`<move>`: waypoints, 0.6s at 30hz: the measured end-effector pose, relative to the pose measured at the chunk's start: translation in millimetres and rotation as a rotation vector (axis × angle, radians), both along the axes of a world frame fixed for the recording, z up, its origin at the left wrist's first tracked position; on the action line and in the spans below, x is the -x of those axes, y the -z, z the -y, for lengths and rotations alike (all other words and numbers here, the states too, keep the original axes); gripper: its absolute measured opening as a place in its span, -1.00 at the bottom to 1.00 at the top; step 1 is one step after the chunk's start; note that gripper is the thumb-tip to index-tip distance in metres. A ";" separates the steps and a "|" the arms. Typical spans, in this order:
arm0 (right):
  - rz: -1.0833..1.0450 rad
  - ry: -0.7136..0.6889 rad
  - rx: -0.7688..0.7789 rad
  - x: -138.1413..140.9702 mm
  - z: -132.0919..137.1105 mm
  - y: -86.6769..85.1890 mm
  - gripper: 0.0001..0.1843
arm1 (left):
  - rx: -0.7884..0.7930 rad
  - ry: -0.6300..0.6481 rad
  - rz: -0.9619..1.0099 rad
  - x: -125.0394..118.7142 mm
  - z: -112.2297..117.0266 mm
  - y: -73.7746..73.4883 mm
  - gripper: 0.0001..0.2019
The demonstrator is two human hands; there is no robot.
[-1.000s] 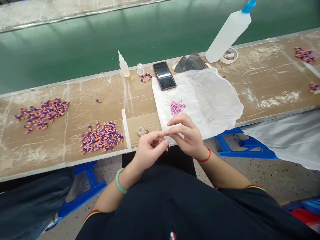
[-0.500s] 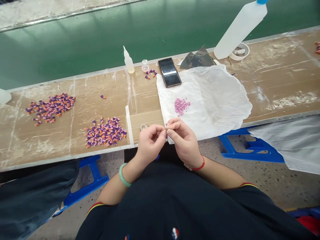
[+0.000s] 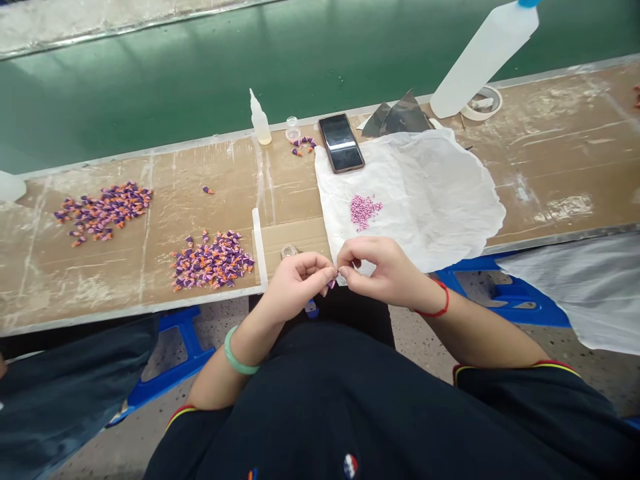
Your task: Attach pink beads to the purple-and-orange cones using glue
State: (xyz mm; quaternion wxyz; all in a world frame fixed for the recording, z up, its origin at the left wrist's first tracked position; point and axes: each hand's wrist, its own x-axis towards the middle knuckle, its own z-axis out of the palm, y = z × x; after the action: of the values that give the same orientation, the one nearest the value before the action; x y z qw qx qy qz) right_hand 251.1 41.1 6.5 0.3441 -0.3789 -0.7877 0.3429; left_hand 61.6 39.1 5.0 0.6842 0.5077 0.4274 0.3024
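Workbench (image 3: pixel 100 273), left hand (image 3: pixel 295 283), right hand (image 3: pixel 387 273) pinching piece (image 3: pixel 331 284)

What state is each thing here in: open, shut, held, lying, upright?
Left hand, fingers shut on a purple piece.
Right hand, fingers pinched shut beside that piece.
Phone, lying flat, screen dark.
Small bottle, upright, nozzle on.
Big bottle, standing, blue cap on.
Paper, spread out, crumpled.
Pink beads, heaped on the paper.
Near pile, loose, untouched.
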 end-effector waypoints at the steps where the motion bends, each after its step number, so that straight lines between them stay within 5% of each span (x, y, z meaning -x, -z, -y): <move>1: -0.010 -0.009 0.009 -0.1 -0.5 0.1 -0.84 | 0.058 0.012 0.043 1.3 -0.8 0.4 -0.64; 6: 0.006 -0.027 -0.256 1.3 -2.7 4.3 -0.83 | 0.223 0.035 0.123 4.6 -2.9 1.9 -0.55; 11: 0.114 -0.063 -0.533 0.9 -4.7 6.9 -0.81 | 0.210 0.011 0.130 2.8 -2.3 2.0 -0.52; 14: 0.025 -0.006 -0.410 3.2 -1.7 4.1 -0.83 | 0.058 -0.063 0.071 1.8 1.2 -1.4 -0.60; 18: -0.145 0.061 -0.028 10.3 3.9 -1.6 -0.87 | -0.314 -0.190 -0.156 2.2 8.1 -9.2 -0.80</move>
State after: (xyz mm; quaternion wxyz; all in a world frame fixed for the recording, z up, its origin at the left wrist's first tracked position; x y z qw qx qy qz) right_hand 240.8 37.2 8.1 0.4155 -0.3721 -0.7536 0.3479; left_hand 59.5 31.0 14.3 0.5297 0.5876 0.4727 0.3882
